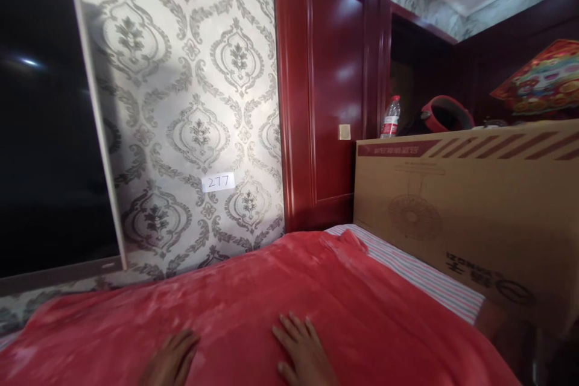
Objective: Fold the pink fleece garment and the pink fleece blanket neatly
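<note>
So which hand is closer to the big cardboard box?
Right. The right hand lies on the red blanket, to the left of the cardboard box; the left hand, also on the blanket, is farther left.

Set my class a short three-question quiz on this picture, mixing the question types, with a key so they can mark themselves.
1. True or false: the right hand is clenched into a fist on the red blanket.
2. Which number is written on the white label on the patterned wallpaper? A) 217 B) 277 C) 772
3. Fill in the gap: in the picture, the striped sheet shows between the red blanket and the ____.

Key:
1. False; its fingers are spread.
2. B
3. cardboard box
</note>
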Motion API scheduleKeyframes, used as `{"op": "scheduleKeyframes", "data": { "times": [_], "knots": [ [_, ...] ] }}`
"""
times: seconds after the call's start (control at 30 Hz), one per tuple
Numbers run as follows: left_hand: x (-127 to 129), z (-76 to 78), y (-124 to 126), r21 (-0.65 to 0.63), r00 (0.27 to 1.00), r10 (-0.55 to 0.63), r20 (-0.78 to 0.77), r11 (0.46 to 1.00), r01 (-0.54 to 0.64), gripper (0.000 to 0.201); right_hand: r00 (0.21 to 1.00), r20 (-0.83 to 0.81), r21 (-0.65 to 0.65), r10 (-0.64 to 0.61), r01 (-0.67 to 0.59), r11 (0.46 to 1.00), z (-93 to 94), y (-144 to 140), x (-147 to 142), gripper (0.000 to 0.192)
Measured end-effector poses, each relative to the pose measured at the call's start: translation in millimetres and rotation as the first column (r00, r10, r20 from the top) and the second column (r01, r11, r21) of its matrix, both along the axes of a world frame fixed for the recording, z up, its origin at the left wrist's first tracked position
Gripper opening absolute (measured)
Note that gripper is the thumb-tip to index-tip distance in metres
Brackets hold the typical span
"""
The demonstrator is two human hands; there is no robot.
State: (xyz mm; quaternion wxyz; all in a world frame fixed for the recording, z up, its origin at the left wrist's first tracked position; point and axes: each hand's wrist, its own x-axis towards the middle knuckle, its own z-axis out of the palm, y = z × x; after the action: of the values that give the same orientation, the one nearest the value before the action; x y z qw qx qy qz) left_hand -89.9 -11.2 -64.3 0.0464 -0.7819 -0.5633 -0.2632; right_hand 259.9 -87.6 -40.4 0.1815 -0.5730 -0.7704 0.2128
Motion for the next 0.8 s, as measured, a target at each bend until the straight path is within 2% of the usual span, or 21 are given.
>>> {"op": "scheduleKeyframes", "data": {
  "times": [0.13,0.27,0.37,0.47,0.63,0.8],
  "knots": [
    [2.8,6.4,-1.4,0.004,1.0,0.007,-0.025,1.0,-0.007,0.044,1.0,-0.003,-0.021,-0.006,0.006,1.0,10.6,-7.1,-0.1,0.068],
    [3.9,9.3,-1.3,0.015,1.0,-0.005,-0.004,1.0,0.005,0.042,1.0,-0.021,0.011,0.012,-0.012,1.0,11.8,1.4,14.5,0.068],
    [4.9,10.1,-3.1,0.03,1.0,-0.014,0.022,0.999,0.014,0.04,0.994,-0.008,0.107,-0.108,0.108,0.988,17.1,13.6,32.7,0.059],
    [4.2,9.4,-3.6,0.069,0.999,-0.024,0.029,0.997,0.022,0.038,0.976,0.054,0.122,-0.211,0.203,0.971,21.2,22.9,49.5,0.06],
    [-0.4,5.5,1.8,0.104,0.998,-0.053,0.017,0.993,0.051,0.035,0.962,0.138,0.056,-0.237,0.231,0.971,9.7,25.3,61.7,0.061],
    [-1.9,3.9,3.4,0.077,1.0,-0.025,-0.001,0.997,0.025,0.039,0.964,0.12,0.063,-0.239,0.233,0.97,0.3,26.8,63.4,0.062]
  ]
}}
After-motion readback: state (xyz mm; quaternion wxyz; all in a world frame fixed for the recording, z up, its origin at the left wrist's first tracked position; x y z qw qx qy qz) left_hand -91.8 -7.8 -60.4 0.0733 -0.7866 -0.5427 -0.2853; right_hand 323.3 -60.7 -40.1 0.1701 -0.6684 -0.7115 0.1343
